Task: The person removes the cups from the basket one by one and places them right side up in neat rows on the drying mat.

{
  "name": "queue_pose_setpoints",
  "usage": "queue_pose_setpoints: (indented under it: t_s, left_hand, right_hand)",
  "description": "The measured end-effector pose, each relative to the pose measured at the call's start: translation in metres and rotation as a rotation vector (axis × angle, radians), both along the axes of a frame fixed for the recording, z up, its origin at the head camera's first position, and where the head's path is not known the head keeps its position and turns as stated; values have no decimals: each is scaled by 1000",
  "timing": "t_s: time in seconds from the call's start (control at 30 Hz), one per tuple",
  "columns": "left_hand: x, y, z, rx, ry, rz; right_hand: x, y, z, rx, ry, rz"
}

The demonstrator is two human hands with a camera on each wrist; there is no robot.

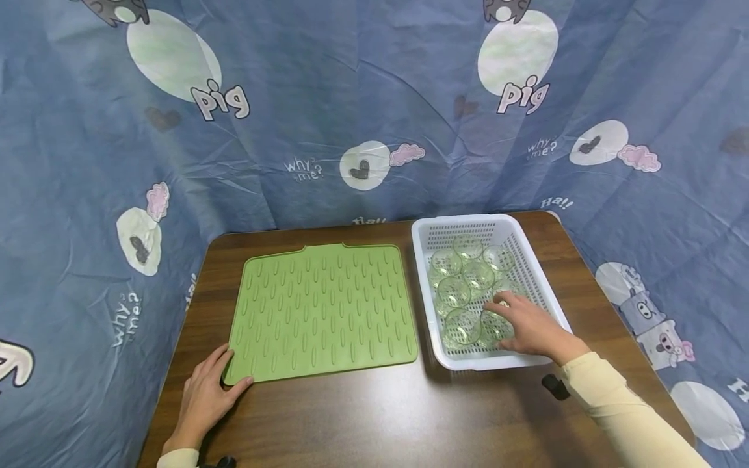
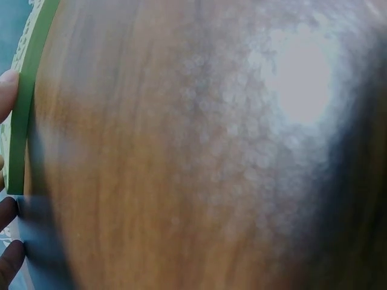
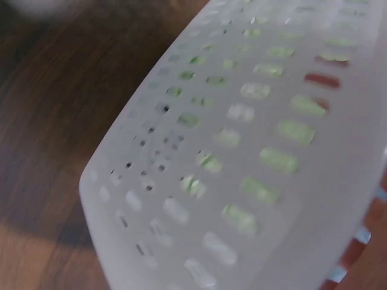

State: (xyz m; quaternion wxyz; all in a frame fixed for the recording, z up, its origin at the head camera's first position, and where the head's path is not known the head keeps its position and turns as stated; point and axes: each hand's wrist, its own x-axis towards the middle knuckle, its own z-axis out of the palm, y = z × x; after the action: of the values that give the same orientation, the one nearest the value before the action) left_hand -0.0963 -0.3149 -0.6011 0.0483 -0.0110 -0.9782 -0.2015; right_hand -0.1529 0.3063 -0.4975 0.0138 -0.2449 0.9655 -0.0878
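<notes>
A green ridged silicone mat (image 1: 322, 312) lies flat on the wooden table. My left hand (image 1: 205, 396) rests at its near left corner, thumb on the front edge and fingers by the left edge. In the left wrist view, the thumb tip touches the green mat's rim (image 2: 24, 121). To the right stands a white perforated plastic basket (image 1: 435, 338) with several clear, green-tinted glass cups (image 1: 453, 292) inside. Over the basket's near right part, my right hand (image 1: 529, 328) reaches in, thumb and fingers spread about a glass cup (image 1: 496, 323). The basket wall mostly hides this hand in the right wrist view.
The brown wooden table (image 1: 351, 422) extends in front of the mat and basket. A small black object (image 1: 554, 387) shows beside the right wrist. Blue printed fabric (image 1: 304, 117) hangs behind and along both sides of the table.
</notes>
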Motion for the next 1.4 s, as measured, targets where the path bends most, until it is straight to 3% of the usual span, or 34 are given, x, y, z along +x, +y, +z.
queue_pose_setpoints:
  t_s: [0.2, 0.5, 0.7, 1.2, 1.4]
  left_hand:
    - [0, -2, -1, -15, -11, 3]
    - [0, 1, 0, -15, -19, -3]
    - [0, 1, -1, -18, -2, -7]
    - [1, 2, 8, 4, -37, 10]
    - [1, 1, 5, 9, -58, 8]
  right_hand:
    - [-3, 4, 0, -30, -41, 49]
    - [-7, 11, -4, -170, -310, -8]
    - [-11, 16, -8, -297, -427, -38]
    - [-19, 16, -6, -347, -471, -74]
    - [-15, 17, -6, -364, -440, -68]
